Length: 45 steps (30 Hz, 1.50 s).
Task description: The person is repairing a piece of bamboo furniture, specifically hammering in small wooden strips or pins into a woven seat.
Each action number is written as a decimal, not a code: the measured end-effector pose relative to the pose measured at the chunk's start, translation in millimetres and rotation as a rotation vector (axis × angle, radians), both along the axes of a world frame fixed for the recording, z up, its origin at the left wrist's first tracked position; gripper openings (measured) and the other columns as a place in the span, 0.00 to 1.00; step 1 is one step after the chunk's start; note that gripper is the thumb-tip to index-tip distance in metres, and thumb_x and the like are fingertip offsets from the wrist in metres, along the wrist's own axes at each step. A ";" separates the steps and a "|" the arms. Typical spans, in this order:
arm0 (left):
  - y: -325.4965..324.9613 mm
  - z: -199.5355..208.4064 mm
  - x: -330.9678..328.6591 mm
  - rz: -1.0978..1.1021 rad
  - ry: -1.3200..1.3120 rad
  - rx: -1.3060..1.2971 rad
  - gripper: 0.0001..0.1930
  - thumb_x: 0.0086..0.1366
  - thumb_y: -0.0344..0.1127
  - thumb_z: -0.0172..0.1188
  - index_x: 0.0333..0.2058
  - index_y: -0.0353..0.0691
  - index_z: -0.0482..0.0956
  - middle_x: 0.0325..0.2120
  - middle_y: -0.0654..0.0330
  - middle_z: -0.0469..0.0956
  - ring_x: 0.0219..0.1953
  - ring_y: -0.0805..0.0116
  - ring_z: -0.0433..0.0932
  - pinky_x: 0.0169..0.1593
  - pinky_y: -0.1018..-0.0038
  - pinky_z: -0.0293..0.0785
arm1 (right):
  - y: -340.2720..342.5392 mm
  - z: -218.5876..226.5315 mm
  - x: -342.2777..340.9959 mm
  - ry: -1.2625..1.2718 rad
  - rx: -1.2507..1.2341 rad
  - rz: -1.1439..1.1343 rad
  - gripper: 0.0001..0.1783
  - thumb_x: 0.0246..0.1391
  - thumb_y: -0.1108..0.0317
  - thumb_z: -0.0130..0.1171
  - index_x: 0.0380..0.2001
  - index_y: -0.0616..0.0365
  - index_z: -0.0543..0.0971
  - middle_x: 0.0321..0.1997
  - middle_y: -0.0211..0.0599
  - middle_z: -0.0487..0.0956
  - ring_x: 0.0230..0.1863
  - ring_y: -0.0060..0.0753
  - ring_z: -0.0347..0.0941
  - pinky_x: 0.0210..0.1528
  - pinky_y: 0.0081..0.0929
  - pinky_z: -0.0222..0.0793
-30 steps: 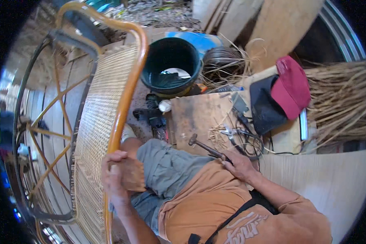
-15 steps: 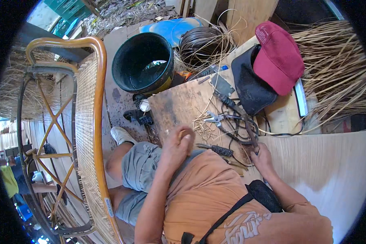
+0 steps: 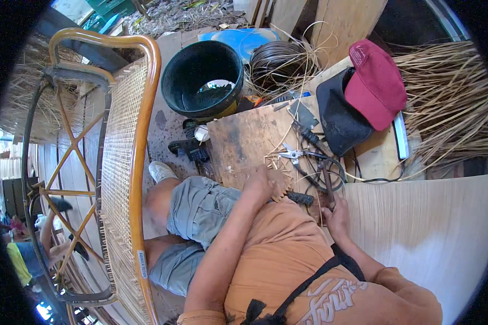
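My left hand [image 3: 258, 184] is low over the wooden board [image 3: 230, 138], beside a loose pile of short pale wooden pegs [image 3: 279, 184]. Its fingers are partly hidden and smeared, so what they hold does not show. At the board's right edge my right hand [image 3: 337, 215] is closed around the near end of a brown, rod-like tool [image 3: 328, 181]. Between the hands lies a tool with a black wrapped handle [image 3: 300, 199]. Pliers [image 3: 293, 154] rest with jaws apart beyond the pegs, near a dark cable.
At left stands a rattan chair frame [image 3: 151, 108] with a woven cane panel [image 3: 122, 135]. Past the board are a black bucket [image 3: 187, 81] with water and a coil of dark strands [image 3: 276, 59]. Two caps [image 3: 377, 92] and a heap of cane strips [image 3: 444, 103] lie right. A person is far left.
My left hand has gone from above my lap down and right to the pegs. My right hand has shifted slightly left and nearer, still gripping the rod-like tool. The view has shifted a little.
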State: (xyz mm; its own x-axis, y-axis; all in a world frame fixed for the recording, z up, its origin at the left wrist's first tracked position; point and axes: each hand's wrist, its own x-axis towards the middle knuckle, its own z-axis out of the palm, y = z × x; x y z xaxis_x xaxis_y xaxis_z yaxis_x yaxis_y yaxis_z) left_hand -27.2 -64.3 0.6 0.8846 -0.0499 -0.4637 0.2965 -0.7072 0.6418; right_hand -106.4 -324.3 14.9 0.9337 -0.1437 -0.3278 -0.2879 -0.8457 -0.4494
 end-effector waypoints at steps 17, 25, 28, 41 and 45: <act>-7.9 18.8 -3.7 -0.228 0.145 -0.012 0.18 0.56 0.34 0.49 0.43 0.27 0.70 0.43 0.35 0.71 0.46 0.42 0.72 0.49 0.59 0.69 | -14.8 19.8 9.1 0.038 0.183 -0.015 0.13 0.38 0.68 0.64 0.26 0.63 0.71 0.20 0.38 0.74 0.23 0.35 0.70 0.28 0.31 0.67; -9.7 54.8 -26.3 -0.399 -0.436 0.176 0.26 0.51 0.38 0.59 0.48 0.33 0.67 0.52 0.46 0.64 0.54 0.45 0.63 0.56 0.55 0.62 | -21.6 105.5 43.7 0.130 0.062 0.096 0.12 0.43 0.64 0.60 0.27 0.61 0.71 0.19 0.40 0.73 0.19 0.36 0.70 0.24 0.35 0.65; -19.4 114.1 -39.2 -0.541 -0.541 -0.229 0.38 0.46 0.45 0.66 0.53 0.34 0.63 0.56 0.48 0.61 0.58 0.48 0.60 0.60 0.56 0.58 | 5.7 145.7 67.0 0.338 0.524 -0.092 0.12 0.45 0.65 0.60 0.30 0.60 0.71 0.18 0.31 0.72 0.17 0.25 0.69 0.19 0.26 0.64; 53.2 134.2 -86.7 0.157 -0.941 -0.399 0.33 0.54 0.28 0.57 0.59 0.37 0.58 0.59 0.47 0.57 0.61 0.52 0.58 0.61 0.65 0.56 | 184.3 153.8 100.9 0.757 1.125 0.128 0.14 0.56 0.56 0.47 0.34 0.55 0.71 0.21 0.31 0.70 0.14 0.23 0.64 0.14 0.21 0.59; 122.8 157.3 -121.4 0.839 -0.767 -0.973 0.26 0.64 0.33 0.49 0.59 0.36 0.53 0.54 0.57 0.63 0.57 0.66 0.61 0.60 0.70 0.57 | 253.4 164.4 90.3 0.770 0.989 0.446 0.14 0.51 0.62 0.54 0.38 0.58 0.68 0.20 0.28 0.67 0.14 0.21 0.63 0.15 0.19 0.60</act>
State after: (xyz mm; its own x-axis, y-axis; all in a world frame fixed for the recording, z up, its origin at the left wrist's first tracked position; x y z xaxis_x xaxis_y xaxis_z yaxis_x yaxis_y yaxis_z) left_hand -148.6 58.5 157.9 0.8181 0.5743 0.0300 -0.2295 0.2782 0.9327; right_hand -16.1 -71.0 179.3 0.3690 0.7273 -0.5787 -0.5292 -0.3475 -0.7741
